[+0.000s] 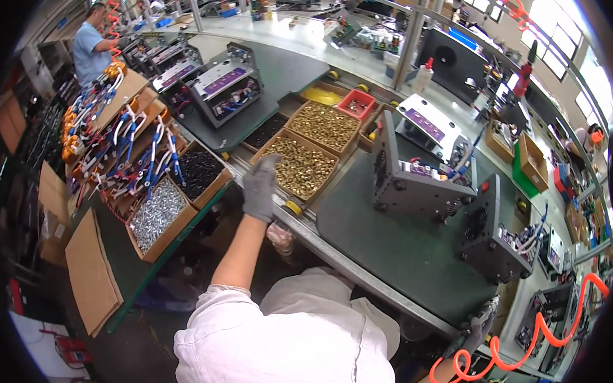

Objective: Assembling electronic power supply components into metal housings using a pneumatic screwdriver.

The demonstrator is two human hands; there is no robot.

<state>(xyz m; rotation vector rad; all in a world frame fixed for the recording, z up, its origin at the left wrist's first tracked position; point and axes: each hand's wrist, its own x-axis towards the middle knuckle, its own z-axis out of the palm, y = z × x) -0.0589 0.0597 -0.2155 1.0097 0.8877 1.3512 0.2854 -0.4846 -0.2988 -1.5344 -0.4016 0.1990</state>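
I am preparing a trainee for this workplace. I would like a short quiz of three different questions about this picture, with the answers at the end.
1. Choose one: what lies nearest to the gloved left hand?
A) the red bin
B) the brass-coloured metal parts
C) the squeeze bottle

2. True or false: the silver-coloured fasteners lie to the left of the brass-coloured metal parts.

3. Fill in the colour: the coiled hose at the lower right of the picture is ____.

Key: 1. B; 2. True; 3. orange
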